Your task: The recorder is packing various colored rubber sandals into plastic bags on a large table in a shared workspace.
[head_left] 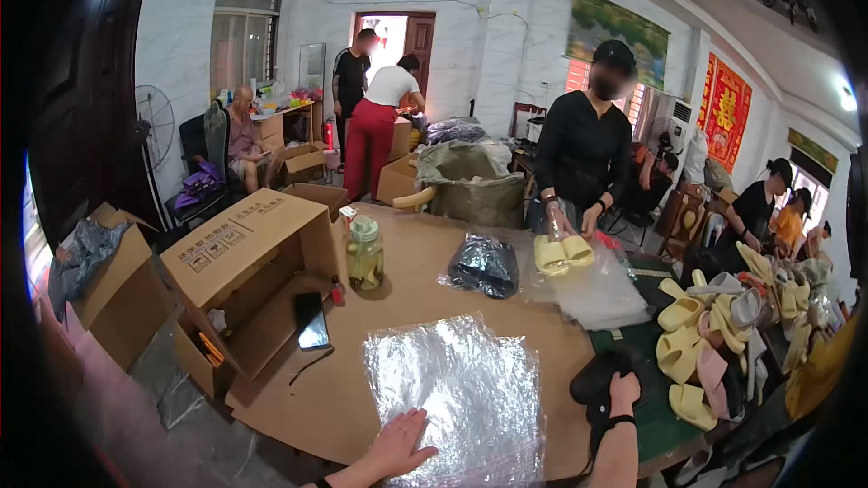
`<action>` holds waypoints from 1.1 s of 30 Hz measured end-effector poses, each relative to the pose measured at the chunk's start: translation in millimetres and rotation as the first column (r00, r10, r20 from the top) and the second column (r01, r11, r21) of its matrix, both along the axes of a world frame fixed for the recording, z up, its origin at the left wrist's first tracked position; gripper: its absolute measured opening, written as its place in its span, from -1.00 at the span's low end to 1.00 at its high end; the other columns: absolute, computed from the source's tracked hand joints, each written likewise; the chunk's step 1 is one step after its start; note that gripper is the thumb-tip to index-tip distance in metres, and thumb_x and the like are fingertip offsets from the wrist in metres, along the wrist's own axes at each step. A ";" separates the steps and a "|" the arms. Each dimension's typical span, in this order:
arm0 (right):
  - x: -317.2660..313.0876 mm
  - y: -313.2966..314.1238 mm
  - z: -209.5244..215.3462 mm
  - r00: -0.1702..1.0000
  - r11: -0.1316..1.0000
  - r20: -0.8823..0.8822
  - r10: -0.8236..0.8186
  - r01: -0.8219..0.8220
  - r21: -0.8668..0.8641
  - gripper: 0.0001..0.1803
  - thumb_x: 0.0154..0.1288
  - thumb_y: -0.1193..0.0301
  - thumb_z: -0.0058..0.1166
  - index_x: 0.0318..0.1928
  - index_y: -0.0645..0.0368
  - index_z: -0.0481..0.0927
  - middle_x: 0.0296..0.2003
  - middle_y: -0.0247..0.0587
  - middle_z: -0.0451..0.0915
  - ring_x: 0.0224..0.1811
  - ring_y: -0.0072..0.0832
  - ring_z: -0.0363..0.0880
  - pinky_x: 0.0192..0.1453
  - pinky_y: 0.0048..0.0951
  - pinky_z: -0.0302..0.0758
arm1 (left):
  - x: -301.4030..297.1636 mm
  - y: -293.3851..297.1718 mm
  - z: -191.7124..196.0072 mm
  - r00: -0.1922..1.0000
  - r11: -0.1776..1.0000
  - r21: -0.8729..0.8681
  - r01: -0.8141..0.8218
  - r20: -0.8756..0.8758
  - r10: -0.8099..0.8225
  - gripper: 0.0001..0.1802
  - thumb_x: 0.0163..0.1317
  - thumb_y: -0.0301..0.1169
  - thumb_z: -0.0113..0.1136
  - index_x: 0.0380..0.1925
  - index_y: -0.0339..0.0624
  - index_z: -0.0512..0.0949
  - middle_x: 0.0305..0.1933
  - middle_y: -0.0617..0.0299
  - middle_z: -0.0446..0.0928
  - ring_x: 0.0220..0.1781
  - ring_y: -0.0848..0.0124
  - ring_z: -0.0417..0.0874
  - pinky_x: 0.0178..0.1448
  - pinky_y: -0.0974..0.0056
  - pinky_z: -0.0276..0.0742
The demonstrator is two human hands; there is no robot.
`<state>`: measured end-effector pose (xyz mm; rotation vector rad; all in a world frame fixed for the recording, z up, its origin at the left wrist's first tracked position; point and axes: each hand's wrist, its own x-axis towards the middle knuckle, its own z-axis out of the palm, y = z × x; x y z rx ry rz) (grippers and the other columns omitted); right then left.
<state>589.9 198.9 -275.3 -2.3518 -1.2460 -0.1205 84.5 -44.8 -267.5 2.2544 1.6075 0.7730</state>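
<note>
My left hand (400, 445) lies flat, fingers stretched out, on a stack of shiny clear plastic bags (459, 389) at the table's near middle. To the right, my right hand (624, 392) is closed on a black slipper (597, 381) at the edge of a green mat (646, 425); its fingertips are partly hidden. A pile of yellow, pink and grey slippers (683, 352) lies just beyond that hand. Across the table a co-worker holds a pair of yellow slippers (562, 255) over more clear bags (601, 298).
An open cardboard box (244, 244) lies on its side at the left. Near it are a phone (312, 321) and a lidded jar (365, 258). A dark plastic-wrapped bundle (485, 265) sits mid-table. Behind the table stands a large sack (470, 190). Other people work around the room.
</note>
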 end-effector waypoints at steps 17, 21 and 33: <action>-171.8 -177.5 105.4 0.740 0.741 -0.098 0.666 -0.639 0.206 -0.59 0.16 0.21 0.21 -0.56 0.38 0.59 -0.49 0.27 0.54 -0.33 0.20 0.54 -0.20 0.08 0.43 | 0.3 4.9 -1.5 1.000 0.999 -0.050 0.021 -0.019 -0.022 -0.13 0.33 0.07 0.14 0.37 -0.45 0.21 0.44 -0.24 0.27 0.50 -0.17 0.22 0.56 -0.11 0.06; -248.2 -198.2 87.4 0.582 0.585 -0.208 0.786 -0.809 -0.056 -0.54 0.25 0.09 0.11 -0.42 0.32 0.66 -0.35 0.17 0.61 -0.22 0.08 0.62 -0.08 -0.01 0.57 | 4.9 12.0 3.0 0.999 0.999 -0.017 0.034 -0.011 -0.034 -0.33 0.11 -0.24 0.31 0.21 -0.32 0.43 0.33 -0.22 0.38 0.37 -0.21 0.34 0.47 -0.11 0.21; -287.2 -186.2 7.0 0.540 0.549 -0.115 0.834 -0.833 0.066 -0.53 0.25 0.09 0.13 -0.37 0.35 0.70 -0.29 0.18 0.63 -0.20 -0.01 0.65 -0.13 -0.08 0.61 | 2.1 13.4 -20.2 0.995 0.995 0.069 0.076 0.052 -0.080 -0.45 0.00 -0.33 0.26 0.06 -0.26 0.57 0.18 -0.18 0.52 0.30 -0.21 0.39 0.40 -0.14 0.25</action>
